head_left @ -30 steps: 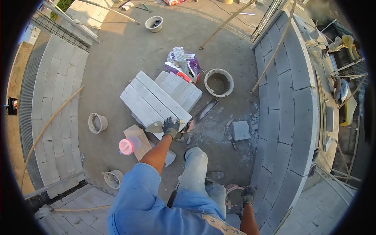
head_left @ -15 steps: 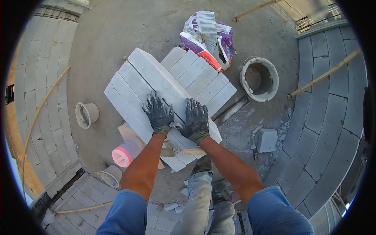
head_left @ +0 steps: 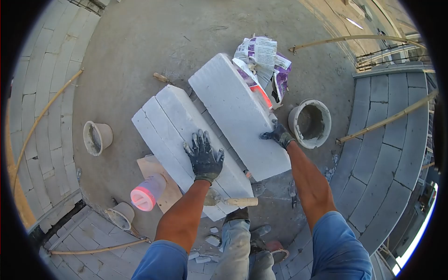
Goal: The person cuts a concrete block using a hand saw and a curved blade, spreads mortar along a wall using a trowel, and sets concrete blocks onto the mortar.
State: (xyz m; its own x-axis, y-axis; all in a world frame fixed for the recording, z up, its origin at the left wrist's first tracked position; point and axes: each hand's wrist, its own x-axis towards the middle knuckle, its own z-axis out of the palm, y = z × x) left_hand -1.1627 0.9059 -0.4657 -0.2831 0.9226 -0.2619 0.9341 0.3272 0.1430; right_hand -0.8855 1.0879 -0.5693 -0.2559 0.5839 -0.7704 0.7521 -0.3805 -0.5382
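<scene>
My left hand (head_left: 204, 157), in a dark gloved cover smeared with grey, lies flat with fingers spread on top of a pale aerated concrete block (head_left: 179, 112) in the left stack. My right hand (head_left: 279, 135), gloved alike, grips the right edge of another long concrete block (head_left: 233, 109), thumb on its upper face and fingers partly hidden over the side. A gap separates this block from the left stack, and other blocks show beneath it. On the stack's near end lies a tool with a wooden handle (head_left: 241, 201); its head is partly behind my left forearm.
Torn bags (head_left: 259, 53) lie beyond the right block. A large mortar bucket (head_left: 326, 123) stands to the right, a smaller bucket (head_left: 106, 134) to the left. A pink-lidded container (head_left: 143, 198) sits near my left forearm. Block walls (head_left: 382, 140) flank both sides, with wooden props (head_left: 387, 116).
The right block has shifted right, away from the left stack, opening a gap. My right hand moved from its near side to its right edge. My left hand still rests flat on the stack.
</scene>
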